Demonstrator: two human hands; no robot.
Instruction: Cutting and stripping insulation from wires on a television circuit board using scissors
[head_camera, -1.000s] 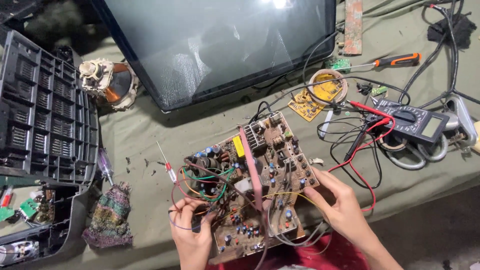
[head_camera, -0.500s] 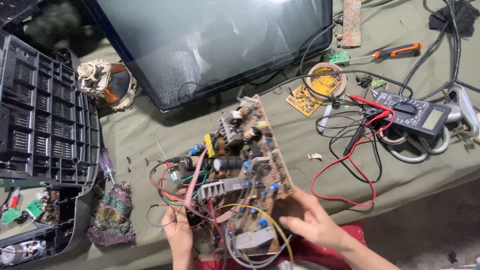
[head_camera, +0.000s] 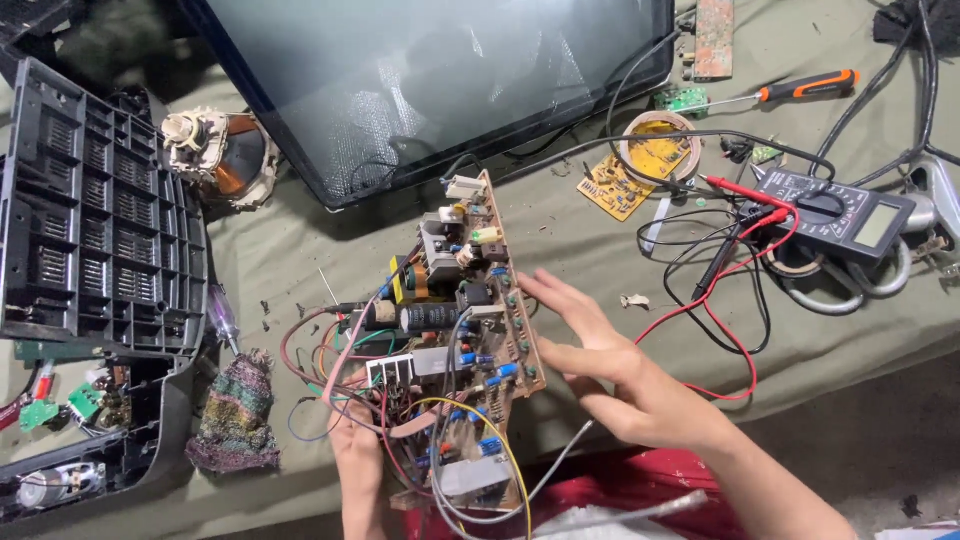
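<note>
A brown circuit board (head_camera: 455, 330) crowded with capacitors, a heat sink and coloured wires stands tilted up on its edge on the green cloth. My left hand (head_camera: 352, 440) grips its lower left side among the loose wires. My right hand (head_camera: 600, 365) is flat and spread against the board's back, on its right side, propping it. The board's component side faces left.
A dark picture tube screen (head_camera: 440, 80) lies behind the board. Left is a black plastic housing (head_camera: 95, 200) and a deflection yoke (head_camera: 215, 150). Right are a multimeter (head_camera: 835, 210) with red and black leads, an orange-handled screwdriver (head_camera: 800, 88) and a solder reel (head_camera: 660, 150).
The board has been tipped from lying flat to standing on edge, component side turned left. My right hand moved from its lower edge to flat against its back.
</note>
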